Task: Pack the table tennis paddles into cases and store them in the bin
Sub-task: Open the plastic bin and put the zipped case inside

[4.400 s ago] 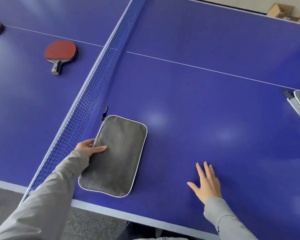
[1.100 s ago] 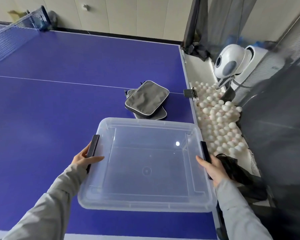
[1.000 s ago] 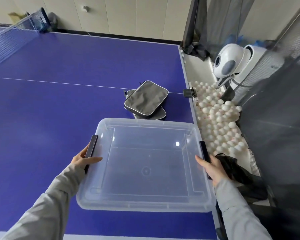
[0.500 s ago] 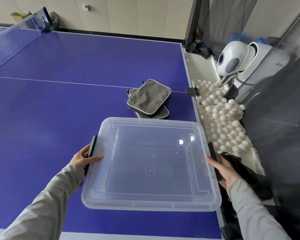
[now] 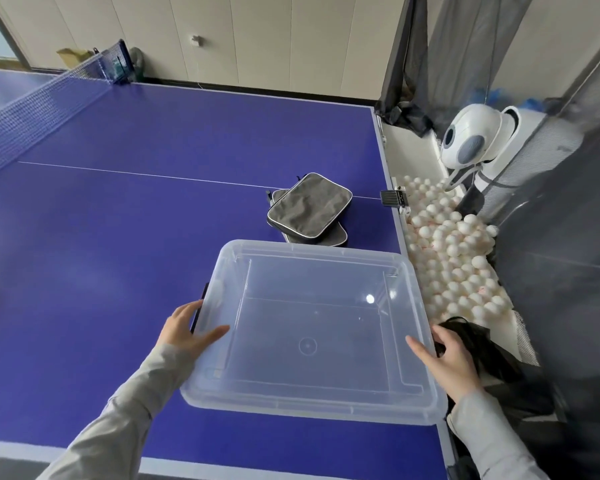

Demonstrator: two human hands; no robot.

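A clear plastic bin [image 5: 312, 258] with nothing in it sits on the blue table near its right edge. My left hand [image 5: 186, 329] grips its left side at the black latch, thumb over the rim. My right hand [image 5: 445, 358] holds the right side, thumb on the rim. Just beyond the bin lie two grey paddle cases [image 5: 309, 209] stacked one on the other, both closed. No bare paddle is in view.
The blue table tennis table [image 5: 118, 237] stretches left to its net [image 5: 39, 109]. Off the right edge a tray holds several white balls [image 5: 454, 247], with a white ball machine [image 5: 471, 143] behind it. Dark netting [image 5: 551, 306] hangs at the right.
The view turned from the net end to the table's right end, and both hands took hold of the bin. In the last second the bin shifted slightly right.
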